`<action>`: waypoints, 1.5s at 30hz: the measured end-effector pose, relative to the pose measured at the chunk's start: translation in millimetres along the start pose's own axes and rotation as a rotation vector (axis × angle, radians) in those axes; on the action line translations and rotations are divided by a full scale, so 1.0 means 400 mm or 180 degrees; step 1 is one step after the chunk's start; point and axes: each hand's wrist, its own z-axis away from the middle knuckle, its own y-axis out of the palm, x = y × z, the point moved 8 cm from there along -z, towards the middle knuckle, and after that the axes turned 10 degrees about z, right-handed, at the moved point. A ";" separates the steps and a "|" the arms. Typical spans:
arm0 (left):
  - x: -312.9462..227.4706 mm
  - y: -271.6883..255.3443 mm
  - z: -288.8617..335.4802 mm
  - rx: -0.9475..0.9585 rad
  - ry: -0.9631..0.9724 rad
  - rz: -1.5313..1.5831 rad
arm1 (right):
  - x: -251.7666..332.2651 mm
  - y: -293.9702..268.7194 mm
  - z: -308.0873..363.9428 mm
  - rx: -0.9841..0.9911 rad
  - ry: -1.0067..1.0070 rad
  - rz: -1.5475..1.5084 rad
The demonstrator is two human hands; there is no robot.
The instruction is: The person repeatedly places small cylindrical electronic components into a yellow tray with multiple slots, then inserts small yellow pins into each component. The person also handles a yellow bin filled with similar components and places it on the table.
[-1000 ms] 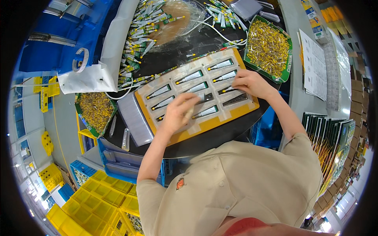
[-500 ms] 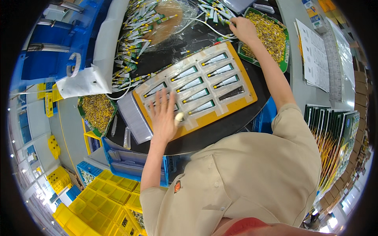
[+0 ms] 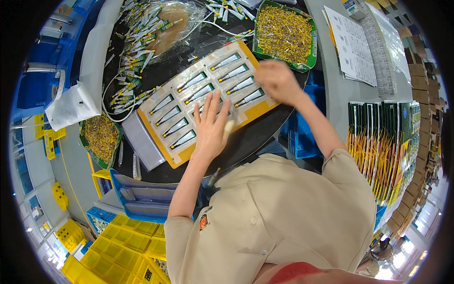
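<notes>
My left hand [image 3: 210,130] lies across the lower middle of an orange board [image 3: 176,162] with pale, tape-edged compartments, fingers spread and a pale cover on the thumb. Small white-and-green tubes [image 3: 183,139] lie slanted in the compartments, one in each that I can see; the hand hides part of the middle column. Over the board's right edge, my right hand [image 3: 280,81] is smeared by motion. Its fingers are too blurred to show whether they hold anything. The nearest tube [image 3: 249,97] sits in the lower right compartment, just left of that hand.
Loose tubes [image 3: 135,61] heap beyond the board on the black table. Green trays of small yellow pieces stand far right [image 3: 312,60] and left [image 3: 101,163]. A stack of clear plastic sheets [image 3: 142,144] touches the board's left side. A white cable [image 3: 227,32] crosses behind.
My right hand has come from the loose tubes at the back to the board's right edge. The lower right compartment, dark before, now shows a tube. The whole view has shifted.
</notes>
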 end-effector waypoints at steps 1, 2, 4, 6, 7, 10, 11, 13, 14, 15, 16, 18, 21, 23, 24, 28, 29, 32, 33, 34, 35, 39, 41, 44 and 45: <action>-0.013 -0.005 0.010 -0.0110 0.0093 0.0347 | -0.079 -0.012 -0.026 -0.0156 0.0228 0.0191; -0.020 -0.017 0.030 -0.0269 0.0144 0.0729 | -0.159 -0.030 -0.039 -0.0421 0.0621 0.0609; -0.045 -0.003 0.090 0.0019 0.0337 0.0824 | -0.296 -0.027 -0.051 -0.0390 0.1291 0.1389; -0.049 -0.011 0.163 0.0036 0.0219 0.0856 | -0.384 0.019 -0.058 0.0145 0.1614 0.1757; -0.043 -0.023 0.198 -0.0058 0.0030 0.0838 | -0.411 0.041 -0.060 0.0370 0.1660 0.1787; -0.030 -0.047 0.264 -0.0243 -0.0278 0.0837 | -0.435 0.083 -0.056 0.0678 0.1866 0.1530; -0.033 -0.063 0.269 -0.0455 -0.0216 0.0899 | -0.431 0.082 -0.057 0.0588 0.1936 0.1449; -0.016 -0.077 0.251 -0.0559 -0.0390 0.0860 | -0.421 0.073 -0.058 0.0510 0.2054 0.1550; -0.009 -0.090 0.229 -0.0682 -0.0397 0.0853 | -0.419 0.065 -0.056 0.0473 0.2157 0.1654; 0.000 -0.100 0.202 -0.0758 -0.0441 0.0840 | -0.422 0.064 -0.053 0.0574 0.2261 0.1685; 0.007 -0.118 0.168 -0.0821 -0.0335 0.0884 | -0.422 0.058 -0.051 0.0462 0.2342 0.1490; 0.011 -0.153 0.093 -0.0896 -0.0034 0.0733 | -0.429 0.058 -0.043 0.0451 0.2494 0.0984; 0.030 -0.185 -0.040 -0.0938 0.0281 0.0805 | -0.439 0.043 -0.029 0.0499 0.2584 0.0741; 0.042 -0.186 -0.141 -0.0955 0.0474 0.0913 | -0.443 0.023 -0.022 0.0510 0.2560 0.0542; 0.046 -0.177 -0.197 -0.0935 0.0557 0.0990 | -0.442 0.005 -0.024 0.0490 0.2426 0.0460; -0.001 -0.047 -0.464 -0.0621 0.1081 0.1285 | -0.448 -0.041 -0.036 0.0747 0.2103 0.0290; -0.029 0.003 -0.527 -0.0533 0.1176 0.1277 | -0.448 -0.051 -0.047 0.0749 0.1977 0.0278; -0.132 0.131 -0.689 -0.0610 0.1581 0.1039 | -0.445 -0.094 -0.085 0.0363 0.1648 0.0460; -0.156 0.167 -0.726 -0.0638 0.1551 0.0988 | -0.442 -0.110 -0.097 0.0201 0.1522 0.0502; -0.169 0.198 -0.755 -0.0714 0.1414 0.0924 | -0.456 -0.114 -0.101 0.0237 0.1650 0.0445; -0.166 0.232 -0.782 -0.0617 0.1164 0.0838 | -0.473 -0.118 -0.100 0.0308 0.1813 0.0266; -0.125 0.253 -0.830 -0.0888 0.1093 0.1057 | -0.534 -0.151 -0.083 0.0407 0.2267 -0.0335; -0.104 0.257 -0.827 -0.0865 0.1142 0.0769 | -0.560 -0.154 -0.067 0.0343 0.2514 -0.0564; -0.075 0.276 -0.837 -0.0661 0.0740 0.0247 | -0.557 -0.127 -0.071 0.0483 0.2344 -0.0374; -0.070 0.287 -0.841 -0.0566 0.0573 -0.0221 | -0.558 -0.112 -0.068 0.0646 0.2384 -0.0159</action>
